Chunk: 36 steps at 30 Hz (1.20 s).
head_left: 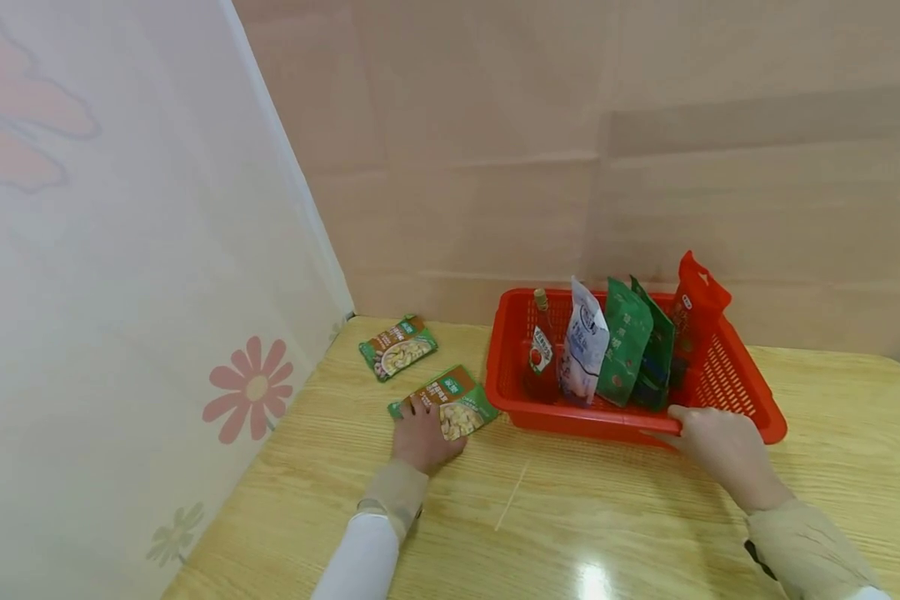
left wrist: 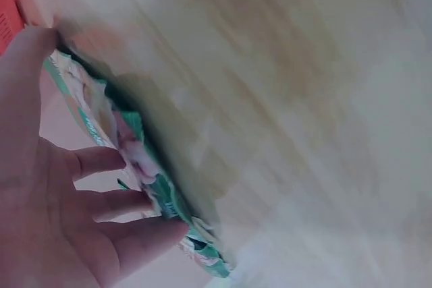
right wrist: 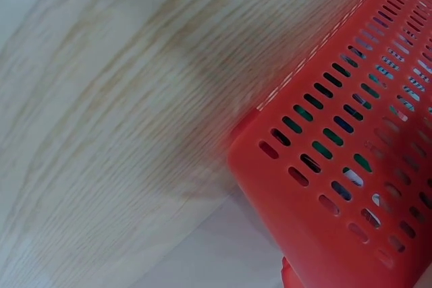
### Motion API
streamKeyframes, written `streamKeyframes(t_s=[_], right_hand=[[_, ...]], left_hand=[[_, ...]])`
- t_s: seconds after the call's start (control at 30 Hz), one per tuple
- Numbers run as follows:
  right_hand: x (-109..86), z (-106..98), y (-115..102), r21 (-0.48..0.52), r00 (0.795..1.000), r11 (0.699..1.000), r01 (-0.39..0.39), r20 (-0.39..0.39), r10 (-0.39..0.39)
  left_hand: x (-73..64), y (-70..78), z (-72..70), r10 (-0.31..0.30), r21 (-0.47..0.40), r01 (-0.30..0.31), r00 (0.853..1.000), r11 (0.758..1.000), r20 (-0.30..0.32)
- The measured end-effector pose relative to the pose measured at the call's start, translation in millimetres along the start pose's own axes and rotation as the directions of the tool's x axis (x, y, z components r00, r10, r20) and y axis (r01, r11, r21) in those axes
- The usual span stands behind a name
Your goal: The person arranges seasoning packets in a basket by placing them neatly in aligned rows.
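Observation:
My left hand (head_left: 422, 437) rests on a flat green-and-brown food packet (head_left: 461, 412) lying on the table. In the left wrist view its fingers (left wrist: 111, 204) spread across the packet (left wrist: 101, 109), with the thumb apart near the far end. A second packet of the same look (head_left: 399, 346) lies just behind. With my right hand (head_left: 727, 450) I grip the front rim of a red plastic basket (head_left: 570, 423). Inside stand a corked bottle (head_left: 542, 358), a white-and-purple bag (head_left: 585, 343), green bags (head_left: 625, 337) and a red bag (head_left: 696, 304).
The light wooden table (head_left: 562, 517) carries everything. A brown paper-like backdrop (head_left: 480, 167) rises behind it, and a white flowered sheet (head_left: 157, 250) hangs along the left edge. The slotted basket wall (right wrist: 324, 146) fills the right side of the right wrist view.

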State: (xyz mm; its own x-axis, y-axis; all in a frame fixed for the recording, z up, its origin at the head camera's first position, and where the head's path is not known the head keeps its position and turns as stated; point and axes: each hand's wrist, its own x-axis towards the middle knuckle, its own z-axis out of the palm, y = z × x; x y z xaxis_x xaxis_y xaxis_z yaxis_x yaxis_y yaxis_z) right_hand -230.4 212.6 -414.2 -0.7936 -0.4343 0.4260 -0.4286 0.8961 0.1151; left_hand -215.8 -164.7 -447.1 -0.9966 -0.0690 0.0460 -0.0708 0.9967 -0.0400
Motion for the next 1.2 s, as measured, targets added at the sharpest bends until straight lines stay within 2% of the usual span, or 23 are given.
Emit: streamKeyframes(t_s=[0.27, 0.5, 0.6, 0.67, 0.8, 1.07, 1.2], right_hand=[[-1.2, -2, 1, -0.001, 1.0, 1.0, -0.012, 0.004, 0.012], [-2.1, -3, 2, -0.013, 0.999, 1.0, 0.018, -0.039, -0.018], [-1.5, -4, 2, -0.01, 0.999, 1.0, 0.011, -0.03, -0.011], [-0.5, -4, 1, -0.008, 1.0, 1.0, 0.0, -0.014, 0.0], [0.7, -5, 1, -0.01, 1.0, 1.0, -0.004, 0.0, 0.004], [0.6, -3, 1, -0.004, 0.999, 1.0, 0.016, -0.034, -0.016], [1.6, -2, 0, 0.006, 1.0, 1.0, 0.009, 0.0, -0.009]], left_hand=[[6.0, 4.0, -0.3, 0.012, 0.051, -0.015, 0.999, 0.999, 0.053], [8.2, 3.8, 0.9, 0.043, 0.108, -0.048, 0.998, 0.993, 0.051], [9.1, 3.1, 0.1, 0.055, 0.129, -0.063, 0.996, 0.99, 0.065], [9.9, 3.2, -0.9, 0.049, 0.122, -0.06, 0.995, 0.991, 0.084], [11.7, 5.3, -0.6, 0.005, 0.056, -0.012, 0.993, 0.998, 0.119], [12.9, 6.0, 5.8, -0.026, 0.036, 0.024, 0.998, 0.999, 0.057], [12.3, 5.2, 5.4, -0.03, 0.037, 0.028, 0.998, 0.999, 0.049]])
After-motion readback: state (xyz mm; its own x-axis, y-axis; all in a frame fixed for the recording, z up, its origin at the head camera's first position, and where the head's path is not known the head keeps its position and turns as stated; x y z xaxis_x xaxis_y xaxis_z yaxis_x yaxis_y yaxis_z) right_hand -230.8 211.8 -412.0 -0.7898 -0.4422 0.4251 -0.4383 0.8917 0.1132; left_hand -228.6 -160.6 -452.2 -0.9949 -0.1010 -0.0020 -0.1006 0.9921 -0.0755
